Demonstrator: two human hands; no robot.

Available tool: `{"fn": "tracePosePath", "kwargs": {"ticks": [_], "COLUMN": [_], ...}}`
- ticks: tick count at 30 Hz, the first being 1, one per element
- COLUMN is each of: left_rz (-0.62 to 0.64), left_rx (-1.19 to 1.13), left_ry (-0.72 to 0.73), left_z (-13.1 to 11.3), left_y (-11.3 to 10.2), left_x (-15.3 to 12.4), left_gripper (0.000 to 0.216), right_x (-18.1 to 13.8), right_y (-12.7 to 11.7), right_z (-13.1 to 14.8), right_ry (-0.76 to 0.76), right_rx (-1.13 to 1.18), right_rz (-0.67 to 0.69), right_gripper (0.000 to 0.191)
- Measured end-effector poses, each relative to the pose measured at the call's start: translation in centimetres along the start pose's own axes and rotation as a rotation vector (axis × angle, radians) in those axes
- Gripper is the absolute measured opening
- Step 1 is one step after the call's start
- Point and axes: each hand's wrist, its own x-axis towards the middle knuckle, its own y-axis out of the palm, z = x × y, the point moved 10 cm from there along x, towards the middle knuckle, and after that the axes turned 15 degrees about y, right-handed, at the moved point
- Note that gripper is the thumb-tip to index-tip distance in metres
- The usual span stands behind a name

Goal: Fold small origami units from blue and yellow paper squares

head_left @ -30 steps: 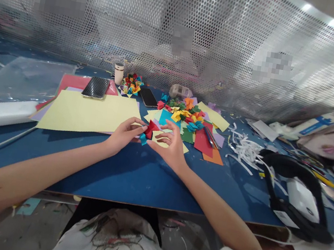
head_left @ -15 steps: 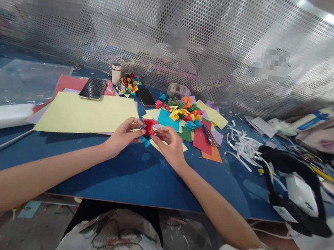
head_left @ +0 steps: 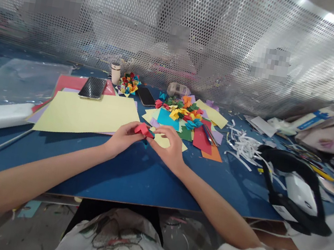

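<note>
A small red and blue folded-paper origami piece [head_left: 144, 130] is held between my two hands, just above the blue table [head_left: 144, 181]. My left hand [head_left: 122, 138] pinches its left side, with the red part uppermost. On the right side, the fingertips of my right hand [head_left: 170, 146] are closed on the piece near its blue part, which is mostly hidden by the fingers. Beyond the hands lies a heap of folded paper pieces [head_left: 185, 112] in yellow, orange, red, green and blue. A finished-looking origami cluster [head_left: 129, 84] stands farther back on the left.
Yellow paper sheets [head_left: 87, 115] lie at left under a dark phone [head_left: 93, 88]. Another phone [head_left: 146, 96] lies behind. Pens [head_left: 209, 134] rest on red paper [head_left: 201, 142]. White paper strips [head_left: 244, 145] and a black headset strap [head_left: 299, 196] are at right. A perforated metal screen [head_left: 215, 34] rises behind.
The origami piece has been turned in my fingers: its red part now faces up and left, and less blue shows. Both hands have stayed in nearly the same place.
</note>
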Motion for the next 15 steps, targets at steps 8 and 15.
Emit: {"fn": "tracePosePath", "kwargs": {"ticks": [8, 15], "left_rz": [0.012, 0.022], "left_rx": [0.009, -0.063], "left_ry": [0.076, 0.08], "left_z": [-0.9, -0.9], "left_y": [0.3, 0.6], "left_x": [-0.2, -0.4], "left_gripper": [0.027, 0.035], "right_x": [-1.0, -1.6], "right_y": [-0.8, -0.9], "right_z": [2.0, 3.4], "right_ry": [-0.202, -0.318], "right_rx": [-0.217, -0.306], "right_rz": [-0.134, -0.195], "right_gripper": [0.009, 0.006]}}
